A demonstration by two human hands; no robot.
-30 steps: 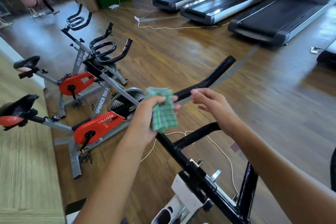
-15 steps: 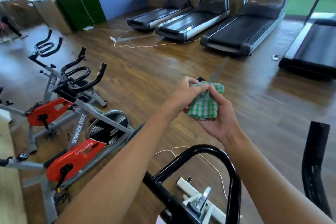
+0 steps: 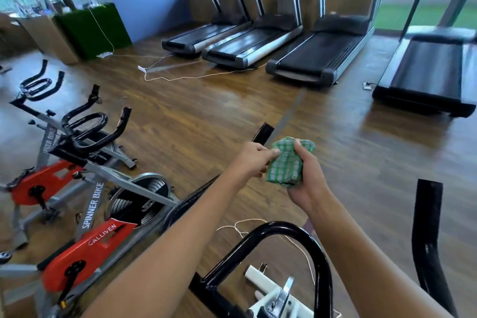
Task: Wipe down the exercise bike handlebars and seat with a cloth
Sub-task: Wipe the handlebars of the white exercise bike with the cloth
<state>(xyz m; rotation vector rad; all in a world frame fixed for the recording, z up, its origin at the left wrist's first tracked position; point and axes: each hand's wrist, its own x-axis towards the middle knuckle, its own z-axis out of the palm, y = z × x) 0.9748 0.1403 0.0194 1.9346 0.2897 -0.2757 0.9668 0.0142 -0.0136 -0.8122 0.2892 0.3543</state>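
Head view: at the centre of the frame both hands meet on the cloth [image 3: 286,162], a green-and-white checked rag bunched into a wad. The right hand [image 3: 305,183] grasps it from below and from the right, thumb laid over the top edge and fingers curled round the far side. The left hand [image 3: 251,160] pinches its left edge between thumb and fingertips. By my judgement, the two-handed hold is there to refold or regrip the rag before it goes to the bar, since it hangs in the air and touches no part of the bike.

The handlebars [image 3: 284,230] fill the lower part of the frame: a glossy black loop bottom centre, just below the forearms, a left horn running up behind the left wrist to its tip [image 3: 263,133] just upper left of the rag, and a right horn [image 3: 426,227] standing well apart at the lower right. The seat is not in view.

For room, bare wooden floor [image 3: 206,116] spreads across the middle of the frame past the hands. The nearest horn tip is just beside the left knuckles, so a short reach would likely meet it. Two more spin bikes [image 3: 77,188] crowd the left edge, and treadmills [image 3: 317,59] line the top, far from the hands. A thin white cord [image 3: 240,227] trails on the floor under the loop.
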